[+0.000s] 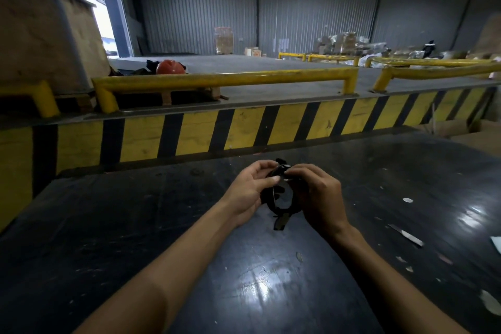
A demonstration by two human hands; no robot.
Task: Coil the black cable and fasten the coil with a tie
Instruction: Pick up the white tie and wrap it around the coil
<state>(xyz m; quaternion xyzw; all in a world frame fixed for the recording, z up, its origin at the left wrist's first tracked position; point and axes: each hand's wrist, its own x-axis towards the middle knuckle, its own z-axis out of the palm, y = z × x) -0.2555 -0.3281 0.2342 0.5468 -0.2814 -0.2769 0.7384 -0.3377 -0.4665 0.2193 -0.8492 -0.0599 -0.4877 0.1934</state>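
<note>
We hold the black cable (273, 199), wound into a small coil, above the dark glossy table (135, 225). Our left hand (250, 192) pinches its left side, and our right hand (317, 195) grips the top right. A plug end (280, 221) hangs below the coil.

Two bare forearms enter from the lower edge, uncovered to the frame border; no sleeve, glove, watch or ring shows. The left hand (248, 191) and right hand (321, 198) have short, unpainted nails; thumb and fingers are slender.
</note>
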